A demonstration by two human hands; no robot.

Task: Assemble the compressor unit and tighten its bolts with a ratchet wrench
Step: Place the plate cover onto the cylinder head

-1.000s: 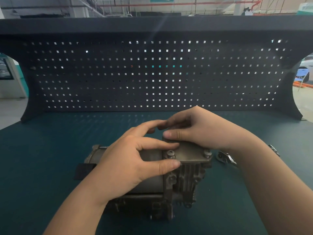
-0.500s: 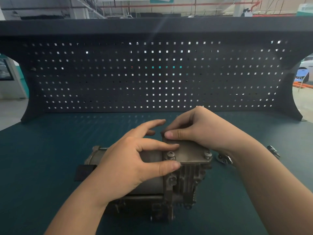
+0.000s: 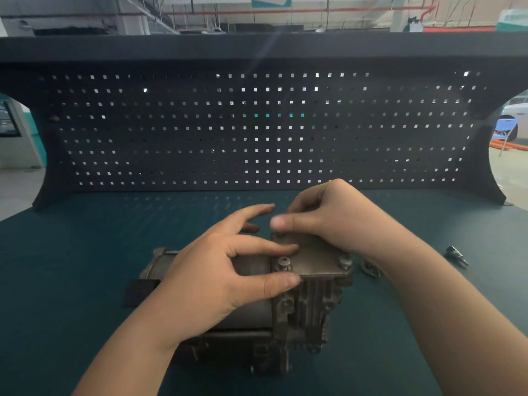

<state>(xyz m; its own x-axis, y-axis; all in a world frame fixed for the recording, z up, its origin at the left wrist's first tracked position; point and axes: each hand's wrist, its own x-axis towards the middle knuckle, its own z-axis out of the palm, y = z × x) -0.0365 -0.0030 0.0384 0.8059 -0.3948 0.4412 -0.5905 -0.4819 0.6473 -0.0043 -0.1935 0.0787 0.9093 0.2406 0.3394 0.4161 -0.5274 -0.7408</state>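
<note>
a dark pegboard [image 3: 257, 130] fills the upper half of the frame, standing at the back edge of a teal work surface [image 3: 71, 267]. at right of centre a small metal socket piece [image 3: 456, 255] lies on the surface, well apart from the unit. a bright metal part [image 3: 370, 270] shows just beside the right wrist, mostly hidden by it; its kind cannot be told. a black flat block [image 3: 137, 291] lies at the unit's left end.

the compressor unit [image 3: 300, 304] sits at lower centre of the frame, a grey cylindrical body lying on its side with a ribbed cast head toward the right. a flat metal cover plate [image 3: 311, 257] rests on top of the head. two bolts [image 3: 284, 262] stand at the plate's near corners.

the left hand [image 3: 211, 278] lies over the cylinder, thumb and middle fingers curled round it, index finger raised and straight. the right hand [image 3: 334, 218] is at the plate's far left corner, fingertips curled and pinching there; what they pinch is blurred and cannot be told.
</note>
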